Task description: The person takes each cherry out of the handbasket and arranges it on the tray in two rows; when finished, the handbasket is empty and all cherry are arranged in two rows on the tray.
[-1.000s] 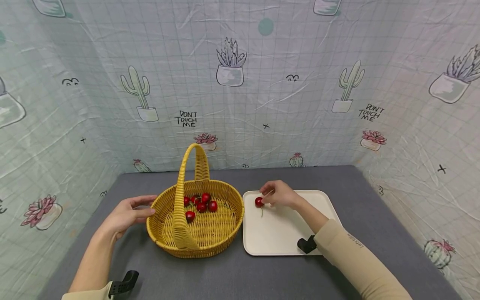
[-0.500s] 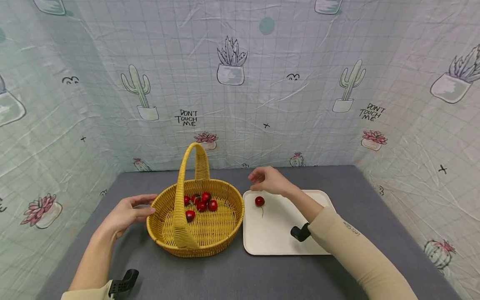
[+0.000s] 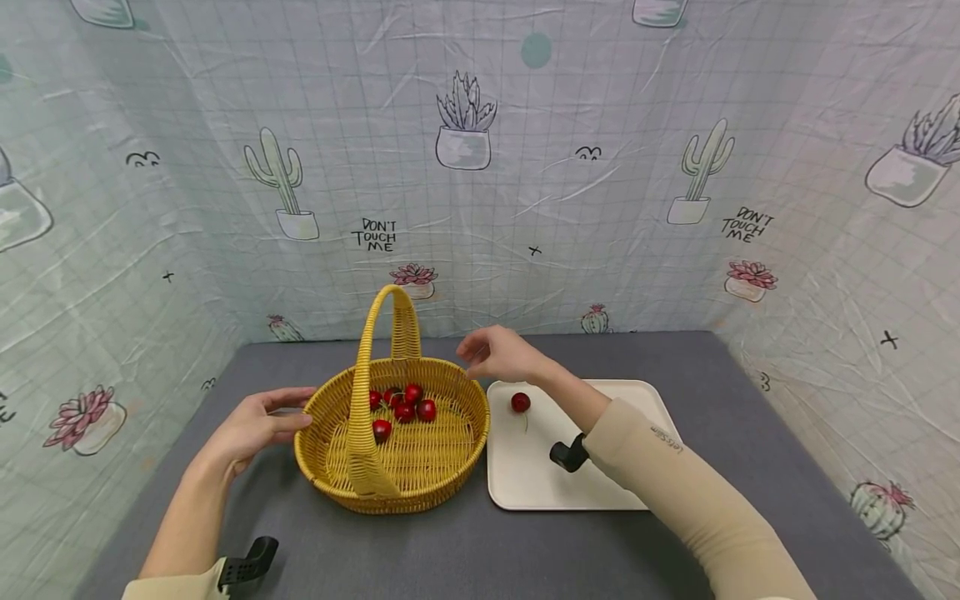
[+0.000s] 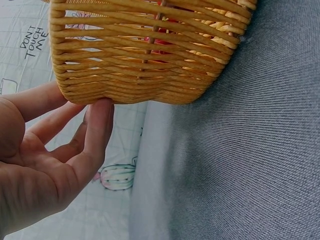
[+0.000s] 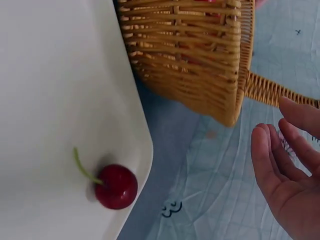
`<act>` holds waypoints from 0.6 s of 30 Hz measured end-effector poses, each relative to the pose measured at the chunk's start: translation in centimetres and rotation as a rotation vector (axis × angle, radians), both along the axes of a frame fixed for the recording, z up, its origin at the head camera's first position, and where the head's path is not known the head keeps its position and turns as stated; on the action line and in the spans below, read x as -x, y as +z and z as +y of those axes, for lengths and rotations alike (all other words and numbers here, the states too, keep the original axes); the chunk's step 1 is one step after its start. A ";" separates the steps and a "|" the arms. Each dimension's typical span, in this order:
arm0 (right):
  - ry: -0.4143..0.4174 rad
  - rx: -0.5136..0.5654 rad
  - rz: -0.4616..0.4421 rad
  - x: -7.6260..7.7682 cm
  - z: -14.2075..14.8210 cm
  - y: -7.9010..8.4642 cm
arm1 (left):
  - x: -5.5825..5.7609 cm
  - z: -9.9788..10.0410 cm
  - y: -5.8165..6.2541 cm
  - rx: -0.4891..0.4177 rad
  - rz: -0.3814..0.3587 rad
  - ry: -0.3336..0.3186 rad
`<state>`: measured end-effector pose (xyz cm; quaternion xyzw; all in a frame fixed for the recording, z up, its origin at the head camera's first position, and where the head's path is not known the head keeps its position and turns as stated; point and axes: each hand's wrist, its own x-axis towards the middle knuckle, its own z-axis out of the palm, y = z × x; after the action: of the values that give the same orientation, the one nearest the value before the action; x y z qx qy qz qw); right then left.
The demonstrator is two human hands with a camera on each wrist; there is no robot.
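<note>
A yellow wicker basket (image 3: 427,467) with a tall arched handle (image 3: 367,392) stands on the grey table, with several red cherries (image 3: 405,412) inside. Against its left side rest the fingertips of my left hand (image 3: 251,429); in the left wrist view the fingers (image 4: 101,122) touch the woven wall. Above the basket's right rim hovers my right hand (image 3: 506,354), fingers loosely bent and nothing between them. A single cherry (image 3: 521,402) with a green stem (image 5: 82,167) lies near the far left corner of a white tray (image 3: 525,487).
The tray sits right beside the basket, partly hidden under my right forearm (image 3: 652,467). A patterned cloth (image 3: 540,208) surrounds the grey table (image 3: 450,558) at the back and sides. Black cameras (image 3: 251,562) are strapped to both wrists.
My right hand has left the cherry on the tray, risen, and moved left to the basket's right rim. The left hand, basket and cherries stay in place.
</note>
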<state>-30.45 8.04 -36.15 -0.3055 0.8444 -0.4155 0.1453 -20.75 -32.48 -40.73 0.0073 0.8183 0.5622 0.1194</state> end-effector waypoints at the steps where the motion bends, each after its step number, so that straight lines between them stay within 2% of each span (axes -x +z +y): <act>1: 0.016 0.001 -0.007 0.0 -0.4 0.0 | 0.0 0.0 0.0 0.002 -0.001 0.000; 7: 0.086 -0.016 -0.018 0.5 -2.2 -0.6 | 0.1 0.0 0.1 0.007 -0.006 0.005; 18: 0.076 -0.029 -0.128 0.6 -4.8 -2.3 | 0.4 -0.3 -0.1 -0.010 -0.026 -0.001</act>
<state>-31.01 3.24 -38.43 -0.3079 0.8271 -0.4161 0.2191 -21.12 -32.81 -40.84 0.0011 0.8139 0.5662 0.1305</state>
